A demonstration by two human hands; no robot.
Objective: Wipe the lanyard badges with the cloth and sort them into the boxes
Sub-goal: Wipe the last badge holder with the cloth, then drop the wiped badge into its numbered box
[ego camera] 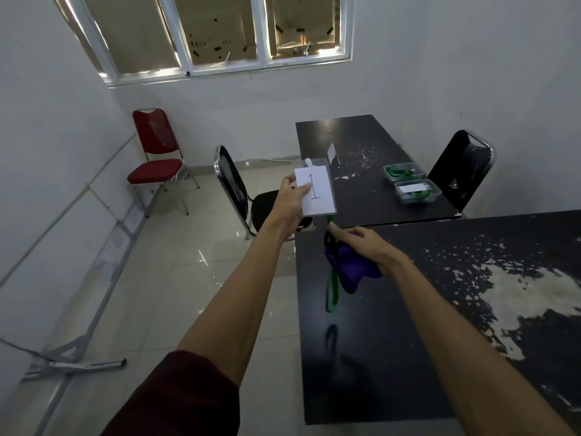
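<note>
A badge point(317, 191) marked "1" is held up over the edge of the near tabletop point(408, 341). The fingers of the left hand point(290, 201) pinch its side, and its green lanyard point(331, 291) dangles below. Just beneath, the right hand point(364, 247) bunches a purple cloth point(352, 269) in curled fingers, forefinger out toward the strap. The step appears to be wiping, ahead of sorting. The next move likely calls for carrying the badge well across to one of the two clear boxes point(418, 200) on the far tabletop point(361, 199), both holding lanyards.
</note>
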